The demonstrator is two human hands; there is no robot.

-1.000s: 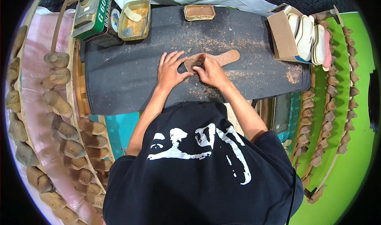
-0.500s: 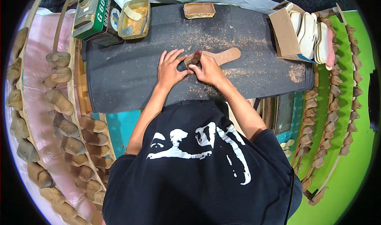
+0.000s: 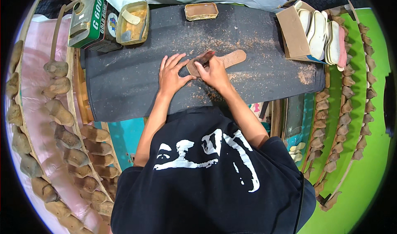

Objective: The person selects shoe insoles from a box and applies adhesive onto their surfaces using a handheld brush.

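Head view: on the black-covered table (image 3: 128, 79) we saw a tan sole (image 3: 235, 59), its long axis running rightward and slightly away, wide end beside the left hand (image 3: 170, 76), whose fingers lay spread; the right hand (image 3: 216, 73), over its middle and nearer its narrow end, gripped a dark tool (image 3: 205, 57).
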